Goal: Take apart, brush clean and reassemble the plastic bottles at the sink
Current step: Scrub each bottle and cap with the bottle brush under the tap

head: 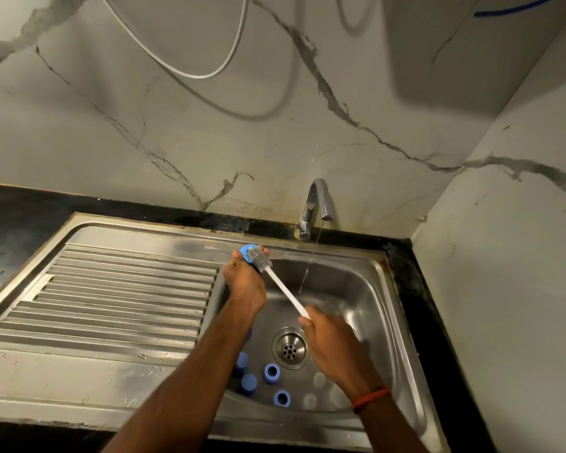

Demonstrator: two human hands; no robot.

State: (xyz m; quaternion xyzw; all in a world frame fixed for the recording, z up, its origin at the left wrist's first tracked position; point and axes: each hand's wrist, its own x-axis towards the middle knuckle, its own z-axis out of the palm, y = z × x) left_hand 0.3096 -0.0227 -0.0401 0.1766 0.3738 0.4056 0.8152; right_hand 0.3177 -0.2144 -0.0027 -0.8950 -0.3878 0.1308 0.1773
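Here, well to the left of the left hand, the ribbed draining board (128,289) of the steel sink (164,233) lies beside the black countertop (20,217). The left hand (244,284) is raised over the basin's back left corner, its fingers and thumb curled round a blue bottle cap (246,250) held at the fingertips. The grey bristle head of a bottle brush (261,259) is pressed against that cap. The brush's white handle slants down and rightward to the right hand (332,338), which is clenched round the handle's end and looks slightly blurred. Below the left forearm, on the basin floor, lie more blue caps (271,372), two of them with the open side up. Between the two forearms sits the round drain strainer (290,349). Just left of the right wrist some clear plastic pieces (319,380) rest on the basin floor; what they are cannot be told. A red thread band (371,397) circles the right wrist. Beyond the right hand, a chrome tap (317,204) at the wall runs a thin stream of water (309,266) into the basin, just right of the brush handle and apart from it.
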